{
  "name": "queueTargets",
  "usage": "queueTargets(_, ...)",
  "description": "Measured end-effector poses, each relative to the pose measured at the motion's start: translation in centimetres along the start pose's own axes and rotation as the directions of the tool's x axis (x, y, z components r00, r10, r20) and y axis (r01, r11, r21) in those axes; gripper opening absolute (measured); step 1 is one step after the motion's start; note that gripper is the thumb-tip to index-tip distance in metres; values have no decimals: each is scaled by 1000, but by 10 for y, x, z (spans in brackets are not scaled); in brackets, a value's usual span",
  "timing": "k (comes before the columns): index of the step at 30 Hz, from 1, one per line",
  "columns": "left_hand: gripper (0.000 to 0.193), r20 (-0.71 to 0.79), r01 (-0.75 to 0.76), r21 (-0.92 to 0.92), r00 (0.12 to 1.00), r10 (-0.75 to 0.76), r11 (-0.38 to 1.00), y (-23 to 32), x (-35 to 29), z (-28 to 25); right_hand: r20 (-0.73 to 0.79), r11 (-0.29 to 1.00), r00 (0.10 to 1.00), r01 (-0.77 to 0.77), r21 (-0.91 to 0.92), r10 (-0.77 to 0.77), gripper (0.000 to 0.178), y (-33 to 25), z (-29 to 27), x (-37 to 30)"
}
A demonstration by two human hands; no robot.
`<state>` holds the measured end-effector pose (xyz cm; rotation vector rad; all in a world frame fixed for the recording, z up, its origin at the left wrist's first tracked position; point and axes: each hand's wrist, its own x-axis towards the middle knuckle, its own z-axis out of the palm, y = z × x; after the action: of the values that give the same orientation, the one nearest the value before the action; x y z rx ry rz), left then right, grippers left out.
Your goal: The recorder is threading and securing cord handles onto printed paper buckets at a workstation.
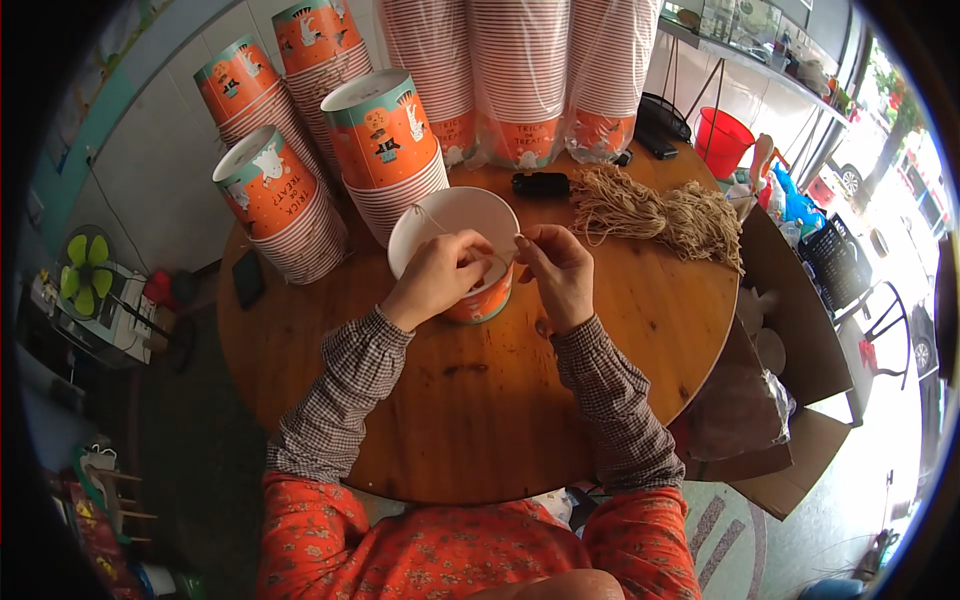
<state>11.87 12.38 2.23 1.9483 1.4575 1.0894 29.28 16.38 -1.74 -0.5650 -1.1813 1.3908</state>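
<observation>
A paper bucket [478, 207], white inside with an orange and green printed outside, stands upright on the wooden table in front of me. A thin beige cord [430, 217] hangs from its left rim into the opening. My left hand [450, 268] reaches over the near rim, its fingers curled together on the cord inside. My right hand [559, 268] is at the right rim, thumb and forefinger pinched together; what lies between the fingertips is too small to make out. Both forearms wear checked sleeve covers.
Nested stacks of orange buckets [385, 135] stand behind left; taller stacks in clear plastic [520, 75] are at the back. A bundle of beige cords [650, 215] and a black object [540, 185] lie back right. A cardboard box [790, 350] stands beside the round table [470, 400].
</observation>
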Motion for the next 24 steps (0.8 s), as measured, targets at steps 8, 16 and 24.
queueTargets(8,18,149,-151,188,981,123,971,-2,14,1,-71,999,997,42,35,-39,11,0,5,-1)
queueTargets(16,11,-181,-221,-78,962,204,972,13,10,7,-17,998,998,60,-27,-61,10,-3,6,-6)
queueTargets(24,12,-128,-113,-332,989,73,937,9,8,12,-7,974,995,93,-206,-97,8,-2,5,-7)
